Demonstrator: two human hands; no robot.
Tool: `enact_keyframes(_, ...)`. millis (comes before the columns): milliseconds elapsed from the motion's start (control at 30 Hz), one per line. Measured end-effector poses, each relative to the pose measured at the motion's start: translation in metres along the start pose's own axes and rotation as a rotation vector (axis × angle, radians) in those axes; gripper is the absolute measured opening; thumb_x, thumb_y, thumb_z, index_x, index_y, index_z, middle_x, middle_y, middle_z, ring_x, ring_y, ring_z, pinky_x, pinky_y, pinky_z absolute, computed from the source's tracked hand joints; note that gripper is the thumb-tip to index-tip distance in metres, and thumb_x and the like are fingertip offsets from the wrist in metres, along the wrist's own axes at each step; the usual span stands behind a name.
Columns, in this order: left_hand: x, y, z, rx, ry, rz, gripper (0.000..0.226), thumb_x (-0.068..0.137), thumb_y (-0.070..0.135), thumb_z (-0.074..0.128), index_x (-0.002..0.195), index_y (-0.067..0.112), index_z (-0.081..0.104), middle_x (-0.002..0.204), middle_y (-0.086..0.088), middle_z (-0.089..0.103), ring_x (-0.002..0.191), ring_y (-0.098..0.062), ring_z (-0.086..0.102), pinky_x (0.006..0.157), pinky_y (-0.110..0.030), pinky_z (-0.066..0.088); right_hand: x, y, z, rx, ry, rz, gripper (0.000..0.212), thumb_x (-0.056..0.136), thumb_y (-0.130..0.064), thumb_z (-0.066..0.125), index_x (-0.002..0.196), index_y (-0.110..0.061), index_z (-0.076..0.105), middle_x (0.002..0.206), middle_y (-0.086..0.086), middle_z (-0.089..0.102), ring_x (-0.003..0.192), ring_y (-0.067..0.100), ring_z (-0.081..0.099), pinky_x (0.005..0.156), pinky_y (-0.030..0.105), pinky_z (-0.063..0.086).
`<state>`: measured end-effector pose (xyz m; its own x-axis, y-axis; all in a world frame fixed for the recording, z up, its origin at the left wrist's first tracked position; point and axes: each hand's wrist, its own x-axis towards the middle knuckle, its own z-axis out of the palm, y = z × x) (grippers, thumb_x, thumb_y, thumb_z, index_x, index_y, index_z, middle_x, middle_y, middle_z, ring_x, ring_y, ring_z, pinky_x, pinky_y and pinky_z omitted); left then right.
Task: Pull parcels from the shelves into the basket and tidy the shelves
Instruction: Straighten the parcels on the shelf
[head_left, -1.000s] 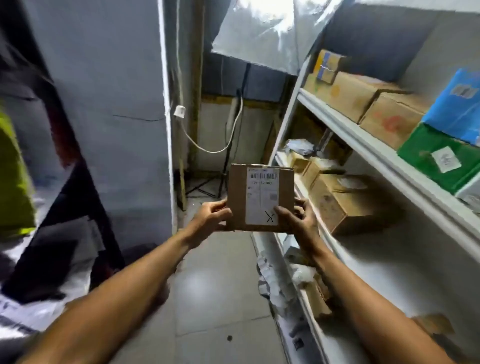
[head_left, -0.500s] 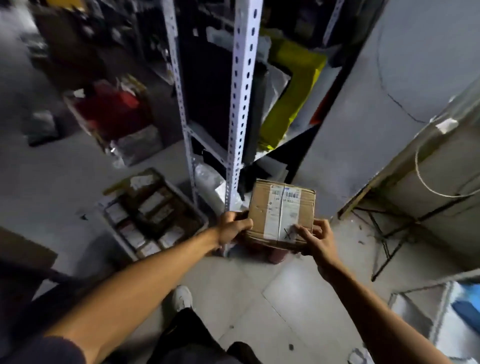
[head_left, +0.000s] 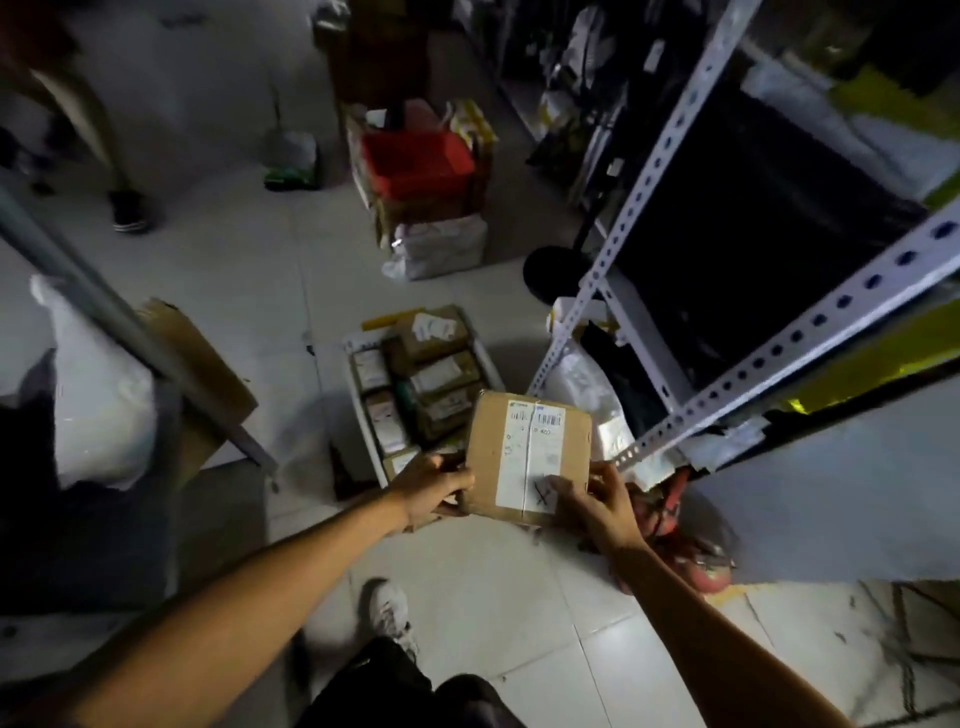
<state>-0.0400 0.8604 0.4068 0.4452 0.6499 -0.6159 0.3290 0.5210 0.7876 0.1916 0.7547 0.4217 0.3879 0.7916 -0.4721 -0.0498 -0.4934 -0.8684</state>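
**A:** Centre of the frame, just below the middle: a brown cardboard parcel (head_left: 527, 457), flat face to the camera, white shipping label (head_left: 530, 457) down its middle with a barcode at the top and a black X near the bottom.

**B:** And both hands are on it. The left hand (head_left: 431, 486) grips the lower left edge, fingers curled under the box, thumb on top. The right hand (head_left: 597, 499) pinches the lower right corner, thumb pressed on the label beside the X, fingers wrapped behind.

**A:** The parcel is in the air, off the floor. Behind its upper left edge sits the basket (head_left: 358, 415), a pale open crate on the tiled floor (head_left: 249, 260), and it's packed with small labelled boxes (head_left: 441, 376) in rows. The parcel overlaps the crate's lower right corner in the picture.

**B:** To the right, a white perforated shelf upright (head_left: 649, 182) runs diagonally up to the top of the frame, and a second perforated rail (head_left: 810, 343) crosses to the right edge. Dark bags (head_left: 753, 260) fill the shelf between them.

**A:** At the foot of that upright, a white plastic bag (head_left: 582, 384), just right of the parcel.

**B:** Upper centre, a red bin (head_left: 415, 161) sitting among cartons, with a white wrapped bundle (head_left: 441, 247) below it.

**A:** Left side, a grey post (head_left: 104, 312) slants across a white sack (head_left: 98, 384) and a flattened carton (head_left: 202, 374). Top left, another person's leg and dark shoe (head_left: 127, 210).

**B:** And bottom centre, the wearer's own white sneaker (head_left: 389, 608) on the tiles, between the two forearms.
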Motion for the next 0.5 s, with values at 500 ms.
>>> enact_keyframes(500, 0.078, -0.004, -0.165, -0.341, 0.212, -0.011, 0.028, 0.095, 0.023, 0.067, 0.119, 0.008, 0.068, 0.109, -0.012, 0.076, 0.106, -0.027, 0.072, 0.086, -0.037, 0.062, 0.18, -0.063, 0.166, -0.201, -0.301, 0.134, 0.087, 0.056, -0.055, 0.094, 0.131, -0.031, 0.056, 0.121, -0.006, 0.071, 0.113, 0.016, 0.068, 0.099, 0.042, 0.055)
